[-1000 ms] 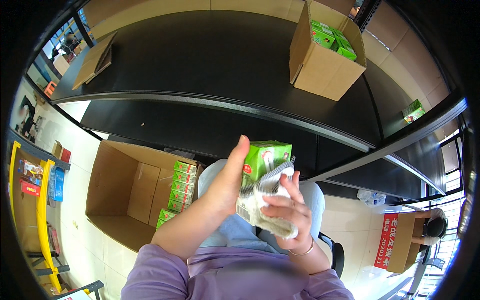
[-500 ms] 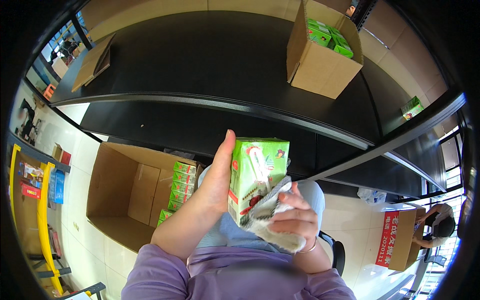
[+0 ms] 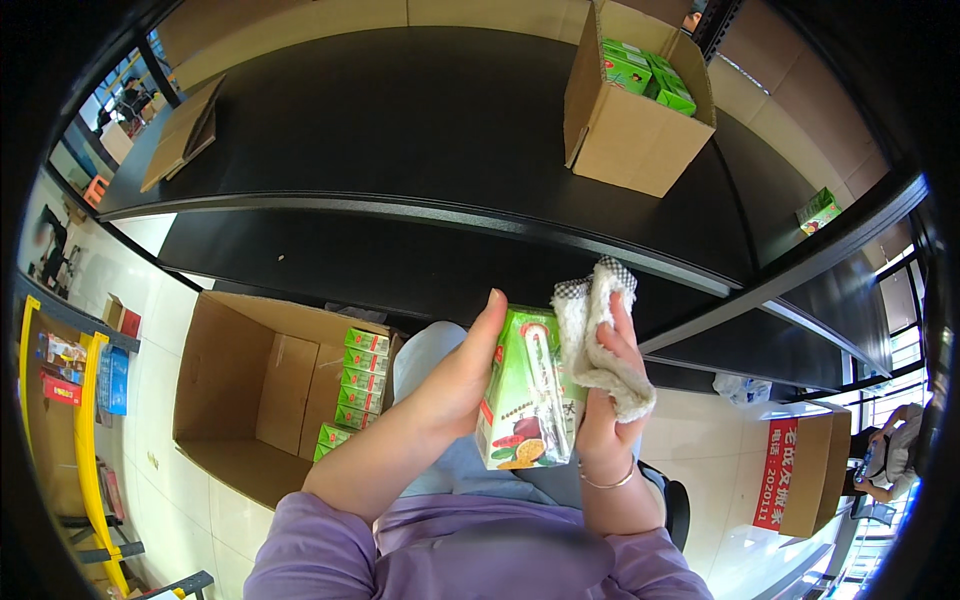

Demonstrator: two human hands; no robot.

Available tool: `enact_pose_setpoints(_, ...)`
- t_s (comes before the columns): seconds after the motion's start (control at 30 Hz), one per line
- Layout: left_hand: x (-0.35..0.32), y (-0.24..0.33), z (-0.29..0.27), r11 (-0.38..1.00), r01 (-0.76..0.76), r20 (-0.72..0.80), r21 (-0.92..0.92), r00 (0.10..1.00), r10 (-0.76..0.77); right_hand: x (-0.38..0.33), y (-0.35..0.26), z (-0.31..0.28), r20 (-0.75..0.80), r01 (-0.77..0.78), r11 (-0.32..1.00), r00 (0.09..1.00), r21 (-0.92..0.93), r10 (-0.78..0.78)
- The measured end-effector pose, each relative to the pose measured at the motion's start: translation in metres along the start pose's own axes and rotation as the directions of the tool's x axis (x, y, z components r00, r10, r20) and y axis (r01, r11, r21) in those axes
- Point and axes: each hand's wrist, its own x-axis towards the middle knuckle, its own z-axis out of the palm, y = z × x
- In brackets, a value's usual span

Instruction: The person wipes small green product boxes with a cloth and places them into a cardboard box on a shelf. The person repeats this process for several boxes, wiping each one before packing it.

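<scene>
My left hand (image 3: 462, 385) grips a green and white juice carton (image 3: 522, 405) by its left side, the thumb pointing up along it. The carton is tilted, and a straw in a clear sleeve runs down the side that faces me. Fruit is printed near its lower end. At the carton's right side, my right hand (image 3: 604, 435) holds a folded white cloth (image 3: 598, 335) with a checked black-and-white edge. Some of the right fingers are behind the cloth.
An open cardboard box (image 3: 225, 390) on the floor at left holds several similar cartons (image 3: 362, 372). On the black shelf (image 3: 400, 120) stands another box (image 3: 640, 140) with green cartons. A single carton (image 3: 820, 211) stands further right. A person (image 3: 890, 455) is beside a box (image 3: 812, 470) at far right.
The cloth has come off the carton's face and moved up and right with my right hand. The carton has turned and shifted slightly right in my left hand.
</scene>
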Motion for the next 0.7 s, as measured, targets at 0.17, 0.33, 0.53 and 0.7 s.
enact_pose_setpoints(0.17,0.005,0.001,-0.003,0.992,-0.033,-0.116,0.121,0.992,0.047,-0.004,0.007,0.003,0.011,-0.111,0.963,0.994,0.247,0.112)
enact_pose_setpoints(0.33,0.006,0.000,-0.003,0.986,-0.062,-0.075,-0.154,0.996,0.051,-0.006,0.008,0.009,0.036,-0.173,0.937,0.985,0.305,0.170)
enact_pose_setpoints(0.53,0.004,-0.004,-0.009,0.993,-0.102,-0.120,0.067,0.987,0.110,-0.018,0.001,0.008,0.089,-0.176,0.955,0.983,0.239,0.159)
enact_pose_setpoints(0.7,0.000,0.005,0.002,0.987,-0.026,-0.179,-0.158,0.984,-0.003,-0.020,-0.003,0.009,0.126,0.000,0.961,0.991,0.277,-0.036)
